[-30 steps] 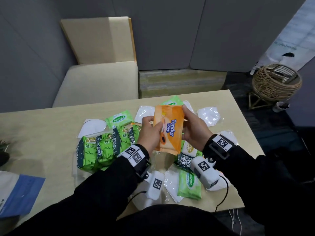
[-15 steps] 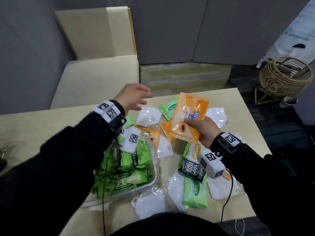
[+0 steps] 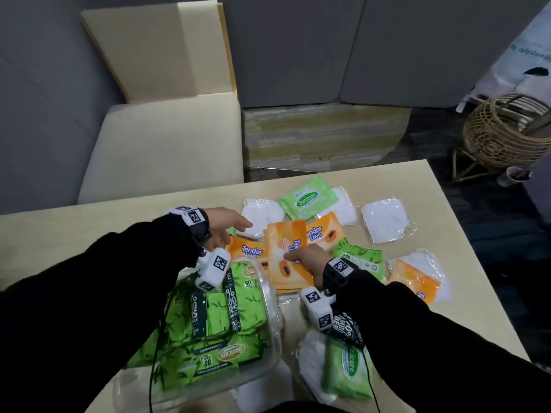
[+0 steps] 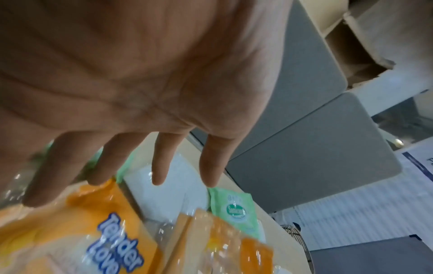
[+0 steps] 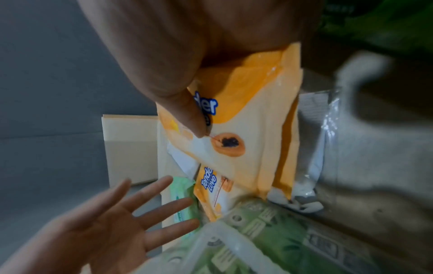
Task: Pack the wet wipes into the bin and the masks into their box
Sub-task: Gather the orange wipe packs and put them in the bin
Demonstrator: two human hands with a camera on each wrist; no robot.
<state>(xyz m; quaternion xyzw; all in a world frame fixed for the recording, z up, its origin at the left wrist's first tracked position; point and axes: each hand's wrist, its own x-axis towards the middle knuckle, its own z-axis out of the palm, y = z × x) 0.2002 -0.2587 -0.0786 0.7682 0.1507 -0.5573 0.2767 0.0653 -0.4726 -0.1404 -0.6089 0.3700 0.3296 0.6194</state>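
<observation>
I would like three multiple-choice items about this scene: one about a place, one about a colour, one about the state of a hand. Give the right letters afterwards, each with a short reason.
1. Where do the big green wipe packs lie?
A. on the chair
B. in the clear bin
C. in the wicker basket

2. What colour is the pack that the right hand holds?
A. orange
B. blue
C. purple

3. How is the left hand?
A. gripping a mask
B. a closed fist
C. open, fingers spread, holding nothing

Answers:
1 B: the clear walls surround the green packs.
2 A: the thumb presses on an orange Tender Love pack.
3 C: the left wrist view shows straight fingers above the table.
</observation>
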